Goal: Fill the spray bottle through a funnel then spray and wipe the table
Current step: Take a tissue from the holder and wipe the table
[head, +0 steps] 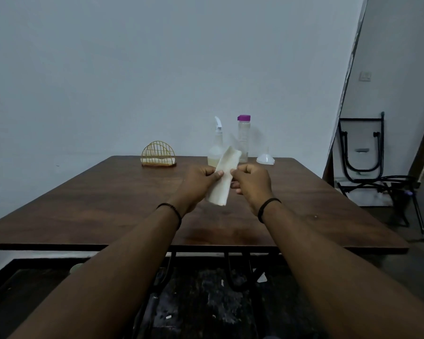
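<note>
Both hands hold a folded white paper napkin (pixel 222 177) above the middle of the brown table (pixel 108 204). My left hand (pixel 201 182) pinches its left edge and my right hand (pixel 251 182) pinches its right edge. Behind the napkin, at the table's far edge, stands a clear spray bottle (pixel 217 143) with a white trigger head and pale liquid in its base. Right of it is a tall clear bottle (pixel 243 138) with a purple cap. A white funnel (pixel 265 158) sits upside down further right.
A gold wire napkin holder (pixel 158 154) with napkins stands at the far left of the table's back edge. A folded black-framed table and chair frames (pixel 362 152) lean against the wall on the right. Dark stained floor lies below the near table edge.
</note>
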